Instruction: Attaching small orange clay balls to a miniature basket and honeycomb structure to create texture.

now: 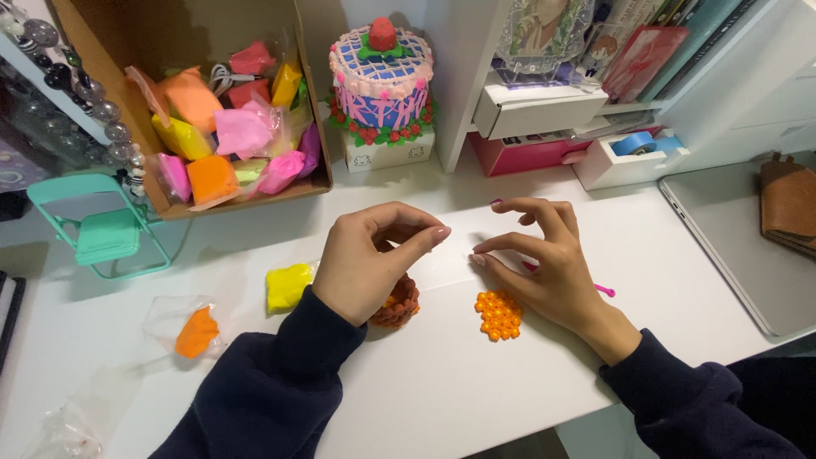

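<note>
My left hand [370, 259] hovers over the white desk [442, 382] with thumb and fingers pinched together; nothing shows between them. Just under its wrist sits a small brown-orange clay basket [399, 308], partly hidden. My right hand [544, 259] rests to the right on arched, spread fingertips. A thin pink tool [605, 291] pokes out from beneath it. A flat cluster of small orange clay balls [499, 314] lies by the right wrist. Both arms wear dark blue sleeves.
A yellow clay lump [287, 286] and a bagged orange lump [197, 331] lie at the left. Behind stand a cardboard box of coloured clay packets [225, 127], a clay cake model [381, 81], a mint toy chair [106, 229], shelves, and a laptop [739, 246] at right.
</note>
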